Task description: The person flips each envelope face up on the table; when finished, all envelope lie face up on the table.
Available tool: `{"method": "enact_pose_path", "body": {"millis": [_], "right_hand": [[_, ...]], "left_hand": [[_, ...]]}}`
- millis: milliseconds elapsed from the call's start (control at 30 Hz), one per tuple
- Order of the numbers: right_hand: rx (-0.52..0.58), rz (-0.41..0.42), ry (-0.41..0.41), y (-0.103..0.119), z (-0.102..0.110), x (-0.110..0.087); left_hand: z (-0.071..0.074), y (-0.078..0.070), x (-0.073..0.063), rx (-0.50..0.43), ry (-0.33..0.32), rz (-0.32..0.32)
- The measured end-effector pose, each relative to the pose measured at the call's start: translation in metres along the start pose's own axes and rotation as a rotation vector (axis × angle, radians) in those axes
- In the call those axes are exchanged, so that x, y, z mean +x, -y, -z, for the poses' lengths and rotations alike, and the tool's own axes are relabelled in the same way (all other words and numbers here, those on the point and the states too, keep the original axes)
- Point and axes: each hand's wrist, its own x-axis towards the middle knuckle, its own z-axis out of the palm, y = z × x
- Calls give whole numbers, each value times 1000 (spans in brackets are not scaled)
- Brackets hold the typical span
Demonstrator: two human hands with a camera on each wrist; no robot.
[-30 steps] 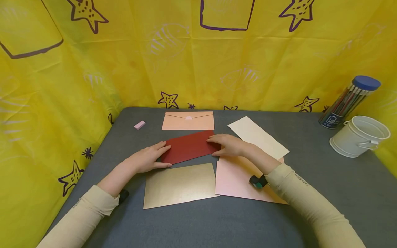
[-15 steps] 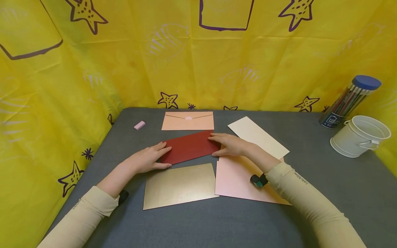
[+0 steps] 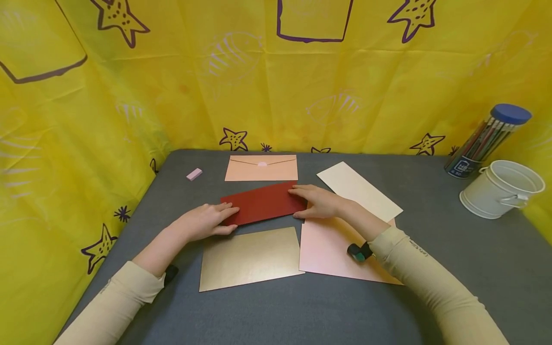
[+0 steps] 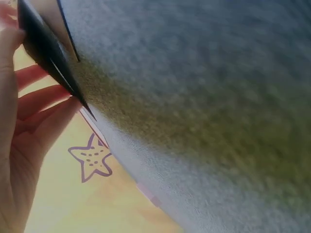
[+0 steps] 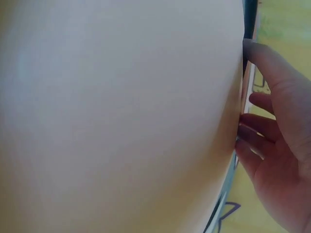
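A plain red envelope (image 3: pixel 263 203) lies at a slant in the middle of the grey table. My left hand (image 3: pixel 207 221) holds its left end, with fingers over the top and the thumb by the near edge. In the left wrist view, the dark edge of the envelope (image 4: pixel 53 58) is tilted up between the left hand's thumb and fingers. My right hand (image 3: pixel 316 201) grips the right end, fingertips on the top face and thumb at the near corner. A gold envelope (image 3: pixel 250 258) lies just in front, and a pink envelope (image 3: pixel 327 251) sits beneath the right forearm.
Behind lies a peach envelope (image 3: pixel 261 170) with its flap showing. A cream envelope (image 3: pixel 364 189) is at the right, partly behind the right arm. A pink eraser (image 3: pixel 194 174) lies at back left. At far right stand a pencil tube (image 3: pixel 485 143) and a white metal bucket (image 3: pixel 496 191).
My left hand has shifted slightly along the red envelope's left end, and that end's corner has come into view with the envelope's left side slightly moved. The right hand stays nearly still.
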Motion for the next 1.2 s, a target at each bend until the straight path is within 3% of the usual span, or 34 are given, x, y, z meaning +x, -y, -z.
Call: {"method": "enact_pose_path", "body": {"millis": [300, 433, 533, 700, 933, 1200], "right_hand": [[-63, 50, -25, 4, -1, 0], [-121, 47, -46, 9, -2, 1], [-141, 44, -97, 12, -1, 1], [-110, 49, -216, 12, 0, 0], [39, 47, -353, 9, 0, -2], [170, 3, -441, 9, 0, -2]], "left_hand": [[-2, 2, -5, 185, -220, -226], [-2, 7, -9, 274, -306, -293], [-1, 10, -12, 274, -372, -310], [0, 13, -15, 180, -493, -323], [4, 15, -15, -23, -603, -265], [7, 16, -12, -305, -624, -32]]}}
